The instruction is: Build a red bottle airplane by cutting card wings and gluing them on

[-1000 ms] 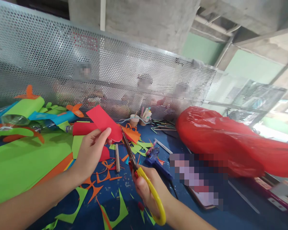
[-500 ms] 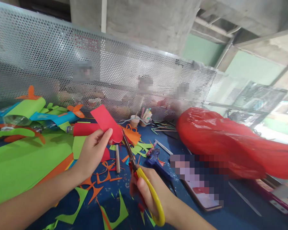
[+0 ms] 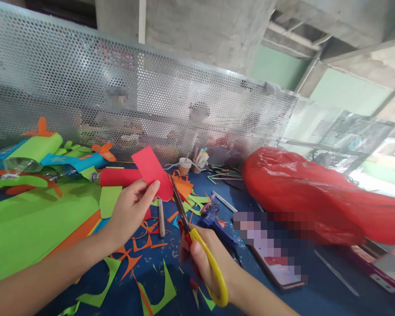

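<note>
Pinched between thumb and fingers of my left hand is a piece of red paper, held above the table with one end rounded. My right hand grips scissors with yellow and red handles. The dark blades point up and away, touching the right edge of the red paper; they look nearly closed. A narrow red sliver shows beside the blades. Below my hands, orange scraps and green paper scraps lie on the blue table.
Green sheets and paper-wrapped bottles fill the left side. A blue glue gun, a phone and a large red plastic bag lie to the right. Cups of markers stand before a perforated metal screen, with people behind it.
My left hand and the red paper have shifted slightly right and down. The scissors have moved slightly right along with them, and a red sliver now shows beside the blades.
</note>
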A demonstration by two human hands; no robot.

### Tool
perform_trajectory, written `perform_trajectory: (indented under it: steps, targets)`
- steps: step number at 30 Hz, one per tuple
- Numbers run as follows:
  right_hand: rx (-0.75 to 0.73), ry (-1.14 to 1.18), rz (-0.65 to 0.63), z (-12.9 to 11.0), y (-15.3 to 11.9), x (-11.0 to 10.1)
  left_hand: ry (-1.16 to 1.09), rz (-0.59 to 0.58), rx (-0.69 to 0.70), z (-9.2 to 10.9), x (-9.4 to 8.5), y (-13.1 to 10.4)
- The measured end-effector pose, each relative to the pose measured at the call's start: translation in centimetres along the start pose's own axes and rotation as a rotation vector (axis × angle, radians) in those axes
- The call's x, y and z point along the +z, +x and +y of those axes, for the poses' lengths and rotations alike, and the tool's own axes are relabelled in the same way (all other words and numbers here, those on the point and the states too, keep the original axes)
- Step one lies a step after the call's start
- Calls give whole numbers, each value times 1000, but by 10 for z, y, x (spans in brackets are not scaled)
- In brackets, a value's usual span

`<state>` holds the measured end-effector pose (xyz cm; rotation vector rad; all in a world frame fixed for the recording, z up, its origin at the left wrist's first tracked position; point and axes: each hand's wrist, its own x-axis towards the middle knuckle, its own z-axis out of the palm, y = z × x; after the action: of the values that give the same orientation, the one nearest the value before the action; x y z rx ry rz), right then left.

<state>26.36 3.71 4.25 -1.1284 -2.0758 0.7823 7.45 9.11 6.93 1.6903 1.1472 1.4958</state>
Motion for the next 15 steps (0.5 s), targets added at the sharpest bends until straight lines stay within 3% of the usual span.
perform_trajectory:
  steps: [15]
  targets:
    - [162, 180, 66, 7, 0, 5, -201, -13, -106, -6, 2, 3]
